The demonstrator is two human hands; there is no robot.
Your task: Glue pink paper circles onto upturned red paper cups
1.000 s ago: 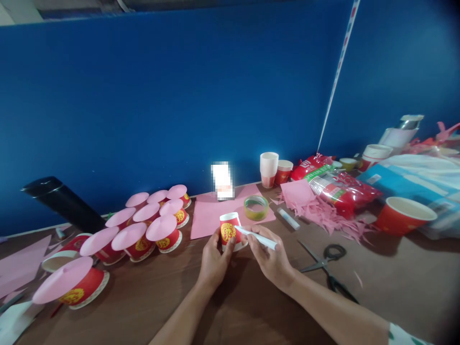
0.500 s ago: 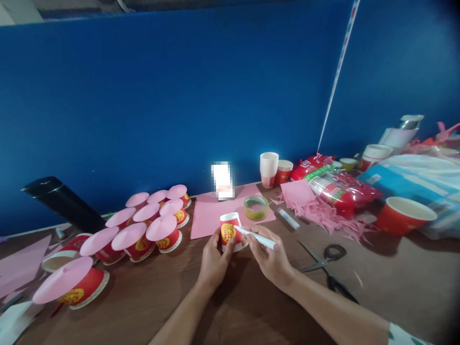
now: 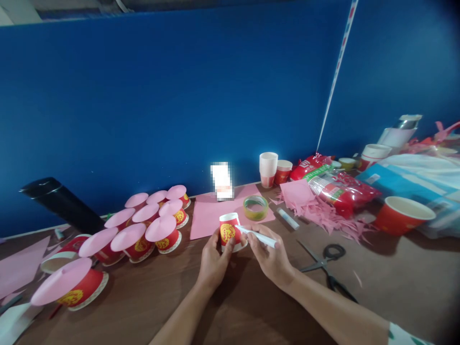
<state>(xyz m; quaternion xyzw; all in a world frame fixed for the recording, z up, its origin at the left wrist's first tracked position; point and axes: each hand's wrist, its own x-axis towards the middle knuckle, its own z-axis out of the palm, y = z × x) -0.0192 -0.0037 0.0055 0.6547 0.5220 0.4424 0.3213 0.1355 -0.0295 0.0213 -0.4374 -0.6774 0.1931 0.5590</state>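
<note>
My left hand [image 3: 215, 256] is closed around the side of a red paper cup [image 3: 227, 231] with a yellow printed emblem. The cup stands upside down, its white base facing up and its wide rim near the tabletop. In my right hand [image 3: 270, 256] is a white pen [image 3: 264, 238], slim and tapered, its tip pointing left at the cup's side. Whether the tip touches the cup I cannot tell. Just behind the cup lie a sheet of pink paper [image 3: 206, 218] and a roll of tape [image 3: 256, 208].
To the left stand several upturned cups topped with pink paper cones [image 3: 161, 228], near a black flask [image 3: 63, 203]. Scissors [image 3: 323, 263] lie open at right. Beyond them are a white tube [image 3: 288, 219], pink paper strips [image 3: 332, 218], a red package [image 3: 334, 187] and an orange cup [image 3: 402, 215].
Both hands keep their hold on the cup and the pen, almost still. The whole view has shifted very slightly.
</note>
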